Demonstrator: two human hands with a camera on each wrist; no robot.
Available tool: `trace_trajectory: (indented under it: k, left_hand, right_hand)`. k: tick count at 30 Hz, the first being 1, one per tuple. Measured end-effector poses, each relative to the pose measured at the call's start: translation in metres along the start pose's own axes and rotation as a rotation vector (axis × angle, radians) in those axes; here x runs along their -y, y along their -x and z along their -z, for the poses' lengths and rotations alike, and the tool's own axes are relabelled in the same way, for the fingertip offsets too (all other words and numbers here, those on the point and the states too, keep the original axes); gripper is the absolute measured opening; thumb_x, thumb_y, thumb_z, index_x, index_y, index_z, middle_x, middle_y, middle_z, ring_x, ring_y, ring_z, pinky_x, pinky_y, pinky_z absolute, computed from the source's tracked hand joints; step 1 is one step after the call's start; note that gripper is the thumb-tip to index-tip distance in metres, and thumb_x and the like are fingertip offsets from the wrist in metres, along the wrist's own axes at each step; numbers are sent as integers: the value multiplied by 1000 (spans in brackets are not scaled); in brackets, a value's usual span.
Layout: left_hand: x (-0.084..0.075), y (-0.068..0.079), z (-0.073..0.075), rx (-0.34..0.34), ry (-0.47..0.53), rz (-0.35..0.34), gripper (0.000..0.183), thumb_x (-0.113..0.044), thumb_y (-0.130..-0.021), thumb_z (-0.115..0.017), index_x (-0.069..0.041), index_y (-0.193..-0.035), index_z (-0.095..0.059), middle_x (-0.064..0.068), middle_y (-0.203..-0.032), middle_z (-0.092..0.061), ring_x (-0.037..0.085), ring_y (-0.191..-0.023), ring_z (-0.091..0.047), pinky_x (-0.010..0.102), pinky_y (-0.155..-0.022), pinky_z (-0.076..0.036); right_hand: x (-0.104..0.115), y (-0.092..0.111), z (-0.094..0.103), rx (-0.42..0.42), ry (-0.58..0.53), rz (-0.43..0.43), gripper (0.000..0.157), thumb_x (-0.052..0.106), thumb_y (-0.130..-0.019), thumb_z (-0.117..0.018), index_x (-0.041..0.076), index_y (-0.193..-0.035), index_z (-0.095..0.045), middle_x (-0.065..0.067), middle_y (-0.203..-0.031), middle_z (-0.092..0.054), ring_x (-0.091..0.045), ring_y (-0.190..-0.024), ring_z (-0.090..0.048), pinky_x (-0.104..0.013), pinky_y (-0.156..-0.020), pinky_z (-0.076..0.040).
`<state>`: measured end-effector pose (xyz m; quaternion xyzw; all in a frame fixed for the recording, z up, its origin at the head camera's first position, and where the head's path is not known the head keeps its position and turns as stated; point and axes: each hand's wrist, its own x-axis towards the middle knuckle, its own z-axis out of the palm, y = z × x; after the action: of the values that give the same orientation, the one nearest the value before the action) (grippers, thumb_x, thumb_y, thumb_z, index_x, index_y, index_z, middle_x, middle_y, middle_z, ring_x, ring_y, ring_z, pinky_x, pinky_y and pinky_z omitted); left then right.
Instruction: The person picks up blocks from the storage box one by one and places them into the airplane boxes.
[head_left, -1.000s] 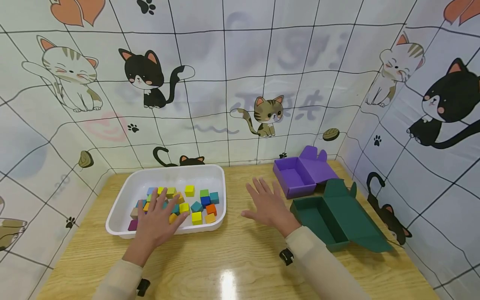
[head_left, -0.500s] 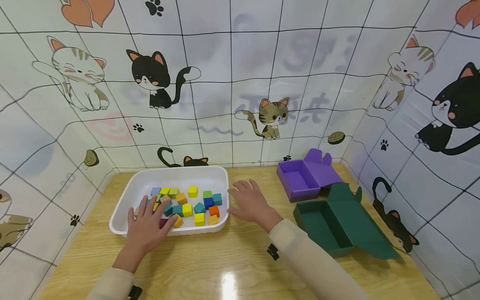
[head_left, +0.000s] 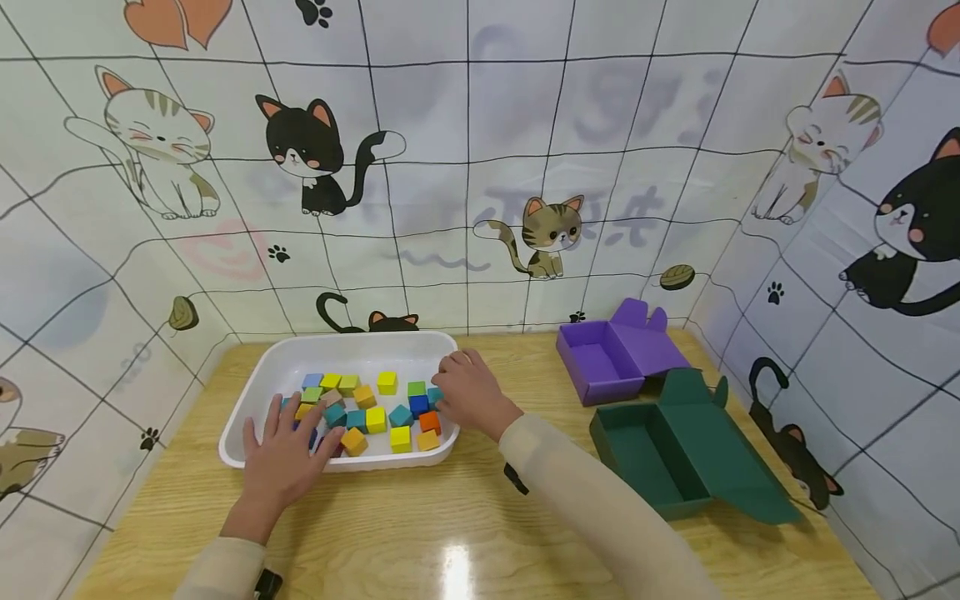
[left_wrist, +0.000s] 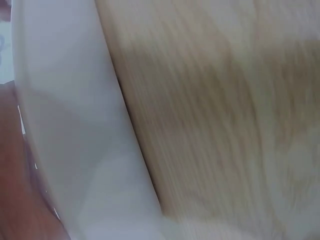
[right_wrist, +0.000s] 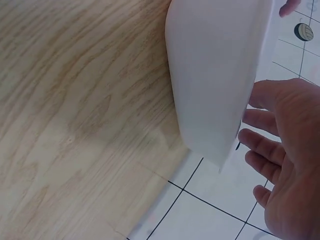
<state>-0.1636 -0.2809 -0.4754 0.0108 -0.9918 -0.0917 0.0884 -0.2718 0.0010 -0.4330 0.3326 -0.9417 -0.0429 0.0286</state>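
Note:
A white tray [head_left: 247,417] holds several small coloured cubes. My left hand [head_left: 281,467] lies over its near left part, fingers spread and straight, above cubes beside an orange cube [head_left: 354,442]. Whether those fingertips touch any cube is hidden. At the tray's right rim my right hand [head_left: 472,396] reaches in, its fingers bent and its thumb and forefinger at a teal cube [head_left: 434,397]. The right wrist view shows this hand [right_wrist: 292,145] from the side; the rim hides the tips, so a grip cannot be made out.
A purple box [head_left: 600,392] with its lid open stands at the back right. Nearer stands a green box [head_left: 652,500], lid folded open to the right. The wooden table [head_left: 405,533] meets cat-patterned walls behind and at the sides.
My right hand has moved left from the table beside the boxes to the tray's right rim, its fingers bending. My left hand has shifted slightly left and towards me.

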Motion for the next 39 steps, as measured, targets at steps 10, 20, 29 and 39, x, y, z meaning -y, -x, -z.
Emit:
trace_trajectory:
  k: [10, 20, 29, 39]
  left_hand:
    - [34, -7, 5, 0, 51, 92, 72, -62, -97, -34, -7, -143, -42, 33, -152, -22, 56, -142, -11, 78, -108, -5]
    - [38, -13, 7, 63, 75, 156, 79, -66, -96, -27, -5, -145, -38, 36, -155, -11, 60, -142, -3, 75, -112, -2]
    - [38, -12, -2, 40, 30, 162, 79, -66, -96, -29, -5, -145, -39, 37, -155, -10, 61, -141, -6, 71, -114, -7]
    - [39, -14, -2, -3, 27, 145, 75, -65, -96, -31, -8, -144, -40, 34, -154, -16, 60, -140, -9, 71, -114, -9]
  right_hand:
    - [11, -27, -12, 89, 103, 6, 20, 31, -91, -66, 26, -110, -71, 5, -114, -61, -18, -117, -49, -44, -122, -22]
    - [14, -36, -18, 163, 131, -50, 27, 34, -84, -74, 26, -109, -71, 5, -116, -60, -19, -119, -46, -45, -123, -18]
    - [15, -42, -23, 193, 157, -53, 28, 31, -89, -70, 26, -116, -69, 4, -121, -62, -20, -122, -47, -46, -123, -19]
    - [11, -44, -15, 152, 168, -74, 29, 34, -88, -69, 23, -114, -69, 2, -121, -61, -22, -124, -45, -47, -123, -19]
